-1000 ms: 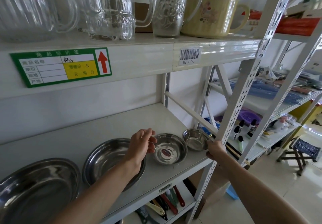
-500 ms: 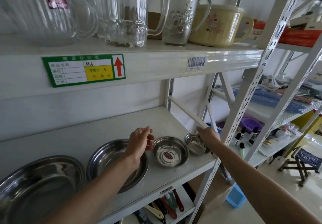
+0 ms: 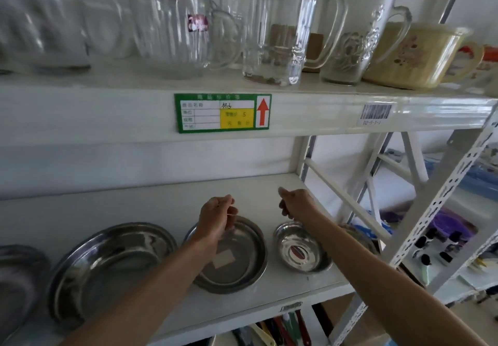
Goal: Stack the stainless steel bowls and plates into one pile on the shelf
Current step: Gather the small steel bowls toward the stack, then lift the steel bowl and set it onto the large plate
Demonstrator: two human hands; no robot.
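Steel dishes lie in a row on the white lower shelf [image 3: 151,205]: a plate cut off at the far left [image 3: 16,278], a large plate [image 3: 107,265], a medium plate [image 3: 239,262] with a white sticker inside, and a small bowl [image 3: 301,251]. A smaller bowl [image 3: 361,235] shows only as a blurred rim behind my right forearm. My left hand [image 3: 218,216] hovers over the medium plate's far rim, fingers loosely curled and holding nothing. My right hand [image 3: 296,203] hangs above the small bowl's far rim, fingers bent down, thumb apart, holding nothing.
Glass mugs [image 3: 272,28] and a yellow cup [image 3: 415,54] stand on the upper shelf, low over my hands. The perforated upright [image 3: 436,211] and a diagonal brace [image 3: 347,197] close off the right side. Utensils [image 3: 283,329] hang below the shelf.
My right hand moved left from the smallest bowl to above the small bowl. My left hand stayed by the medium plate's rim. My view swung left and upward.
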